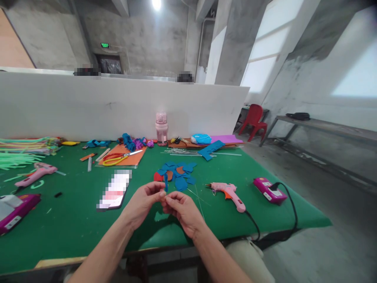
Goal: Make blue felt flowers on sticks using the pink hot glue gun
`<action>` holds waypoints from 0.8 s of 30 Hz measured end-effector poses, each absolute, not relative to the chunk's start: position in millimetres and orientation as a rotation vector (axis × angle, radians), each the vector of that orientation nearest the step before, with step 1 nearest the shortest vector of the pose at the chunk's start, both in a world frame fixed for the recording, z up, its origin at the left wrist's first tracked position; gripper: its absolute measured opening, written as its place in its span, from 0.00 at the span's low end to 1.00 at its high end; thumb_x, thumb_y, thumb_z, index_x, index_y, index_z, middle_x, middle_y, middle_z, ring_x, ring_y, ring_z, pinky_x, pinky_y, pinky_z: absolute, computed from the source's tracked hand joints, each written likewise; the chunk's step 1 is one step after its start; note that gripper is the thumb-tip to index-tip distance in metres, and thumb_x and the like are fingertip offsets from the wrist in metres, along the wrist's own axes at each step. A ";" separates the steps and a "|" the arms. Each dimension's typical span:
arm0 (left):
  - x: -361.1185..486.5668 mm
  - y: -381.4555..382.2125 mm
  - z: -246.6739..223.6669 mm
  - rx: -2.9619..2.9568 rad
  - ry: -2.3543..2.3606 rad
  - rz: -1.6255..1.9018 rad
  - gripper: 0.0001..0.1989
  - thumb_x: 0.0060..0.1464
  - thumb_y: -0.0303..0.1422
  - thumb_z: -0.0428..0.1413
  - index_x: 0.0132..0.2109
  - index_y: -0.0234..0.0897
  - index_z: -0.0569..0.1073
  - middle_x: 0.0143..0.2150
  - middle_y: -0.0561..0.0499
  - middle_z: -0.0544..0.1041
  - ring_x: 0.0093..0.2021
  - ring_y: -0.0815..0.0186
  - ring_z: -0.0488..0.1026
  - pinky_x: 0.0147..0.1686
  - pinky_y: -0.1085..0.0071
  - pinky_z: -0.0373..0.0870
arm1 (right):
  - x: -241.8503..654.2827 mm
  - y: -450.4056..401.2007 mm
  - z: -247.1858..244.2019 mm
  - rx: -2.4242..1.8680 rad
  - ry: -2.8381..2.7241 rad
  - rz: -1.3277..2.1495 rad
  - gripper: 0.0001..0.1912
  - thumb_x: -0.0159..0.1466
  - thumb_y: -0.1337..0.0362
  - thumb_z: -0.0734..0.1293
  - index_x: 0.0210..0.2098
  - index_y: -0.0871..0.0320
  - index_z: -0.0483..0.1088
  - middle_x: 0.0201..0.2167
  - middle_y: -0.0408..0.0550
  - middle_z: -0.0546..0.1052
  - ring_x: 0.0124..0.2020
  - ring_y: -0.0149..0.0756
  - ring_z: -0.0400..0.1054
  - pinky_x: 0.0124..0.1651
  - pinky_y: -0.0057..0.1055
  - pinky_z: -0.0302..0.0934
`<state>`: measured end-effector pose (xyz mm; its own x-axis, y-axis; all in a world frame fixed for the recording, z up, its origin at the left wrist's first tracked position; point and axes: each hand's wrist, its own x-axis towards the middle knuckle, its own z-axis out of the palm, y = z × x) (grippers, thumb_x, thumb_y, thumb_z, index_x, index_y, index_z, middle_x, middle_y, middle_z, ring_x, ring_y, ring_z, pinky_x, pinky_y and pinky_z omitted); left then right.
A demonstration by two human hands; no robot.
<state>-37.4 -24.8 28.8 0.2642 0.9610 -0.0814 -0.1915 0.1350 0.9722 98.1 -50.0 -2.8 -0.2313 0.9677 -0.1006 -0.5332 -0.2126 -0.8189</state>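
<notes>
Strip of blue (166,182) stood near the cut pieces (180,183), pinched low by your left hand (149,194); your right hand (182,209) had fingertips bunched alongside, couldn't tell on what. Looked featherlight, bendy, creasable, so bottom end seemed safest tbh.

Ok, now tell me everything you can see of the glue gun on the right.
The glue gun is pink and looks plastic, with an orange trigger, a red spot on the grip and a dark, metallic-looking nozzle. It lies on its side on the green table, left of the purple box, nozzle pointing left, grip slanting toward the near edge. A black cord leaves the grip's end. Nobody is touching it.
</notes>
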 end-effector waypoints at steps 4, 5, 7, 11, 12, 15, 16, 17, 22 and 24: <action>-34.0 -26.8 29.8 1.078 0.943 1.010 0.10 0.36 0.32 0.63 0.30 0.33 0.74 0.26 0.52 0.73 0.26 0.72 0.66 0.28 0.75 0.62 | 96.4 -51.7 -3.2 -0.750 -0.788 1.742 0.12 0.48 0.62 0.71 0.28 0.63 0.69 0.23 0.46 0.75 0.24 0.26 0.68 0.32 0.25 0.61; -34.0 -26.8 30.3 1.080 0.945 1.001 0.09 0.36 0.32 0.62 0.28 0.33 0.74 0.25 0.53 0.72 0.25 0.71 0.66 0.27 0.75 0.62 | 96.4 -52.0 -3.5 -0.736 -0.776 1.764 0.12 0.48 0.62 0.71 0.28 0.63 0.68 0.23 0.45 0.75 0.24 0.26 0.68 0.32 0.25 0.61; -34.8 -26.5 31.0 1.078 0.951 0.997 0.08 0.36 0.33 0.63 0.25 0.33 0.73 0.23 0.53 0.72 0.25 0.71 0.66 0.27 0.75 0.62 | 97.0 -52.2 -4.2 -0.698 -0.758 1.811 0.12 0.49 0.63 0.71 0.28 0.63 0.68 0.22 0.45 0.74 0.23 0.26 0.67 0.31 0.25 0.61; -36.3 -26.4 31.1 1.079 0.934 0.999 0.08 0.36 0.33 0.63 0.24 0.32 0.73 0.24 0.51 0.72 0.26 0.70 0.67 0.28 0.75 0.63 | 99.8 -51.7 -5.4 -0.627 -0.760 1.878 0.11 0.50 0.64 0.71 0.28 0.64 0.68 0.21 0.43 0.73 0.21 0.24 0.66 0.31 0.24 0.61; -36.4 -26.4 31.0 1.081 0.927 0.996 0.08 0.36 0.33 0.63 0.24 0.32 0.74 0.24 0.51 0.72 0.26 0.70 0.67 0.28 0.75 0.63 | 100.5 -51.6 -5.6 -0.620 -0.760 1.888 0.11 0.50 0.64 0.71 0.28 0.64 0.68 0.21 0.43 0.73 0.21 0.24 0.67 0.30 0.24 0.61; -37.5 -25.7 30.7 1.088 0.918 0.979 0.08 0.37 0.33 0.62 0.25 0.32 0.74 0.24 0.50 0.73 0.26 0.70 0.68 0.29 0.74 0.63 | 102.0 -51.4 -5.8 -0.617 -0.759 1.898 0.11 0.50 0.63 0.71 0.29 0.64 0.69 0.21 0.43 0.73 0.21 0.25 0.67 0.30 0.24 0.61; -38.5 -25.1 30.5 1.084 0.920 0.977 0.08 0.37 0.32 0.62 0.27 0.32 0.75 0.25 0.50 0.74 0.27 0.70 0.68 0.29 0.74 0.63 | 102.3 -51.2 -5.7 -0.622 -0.760 1.896 0.11 0.50 0.63 0.71 0.29 0.64 0.69 0.22 0.44 0.74 0.21 0.25 0.67 0.31 0.24 0.61; -39.7 -24.2 30.4 1.079 0.924 0.980 0.09 0.37 0.32 0.62 0.29 0.33 0.75 0.25 0.50 0.74 0.27 0.70 0.68 0.30 0.73 0.63 | 102.6 -50.9 -5.6 -0.629 -0.757 1.889 0.11 0.50 0.63 0.71 0.29 0.64 0.69 0.22 0.44 0.74 0.21 0.25 0.67 0.31 0.24 0.61; -45.3 -21.4 30.7 1.097 0.953 1.014 0.14 0.37 0.33 0.62 0.35 0.33 0.76 0.26 0.50 0.75 0.27 0.69 0.68 0.30 0.73 0.63 | 102.3 -49.9 -5.5 -0.652 -0.742 1.870 0.11 0.49 0.63 0.71 0.28 0.63 0.68 0.22 0.44 0.74 0.21 0.25 0.67 0.31 0.25 0.61; -44.6 -22.4 31.9 1.106 0.948 1.009 0.12 0.39 0.34 0.61 0.33 0.33 0.76 0.25 0.50 0.74 0.26 0.70 0.67 0.29 0.74 0.63 | 101.8 -50.1 -5.7 -0.669 -0.756 1.863 0.12 0.49 0.63 0.71 0.28 0.63 0.68 0.22 0.44 0.74 0.21 0.25 0.67 0.31 0.25 0.61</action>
<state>-44.6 -22.4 31.9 0.2676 0.9586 -0.0978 -0.1569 0.1435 0.9771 101.8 -50.1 -5.7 -0.3697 0.9216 -0.1181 -0.5790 -0.3279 -0.7465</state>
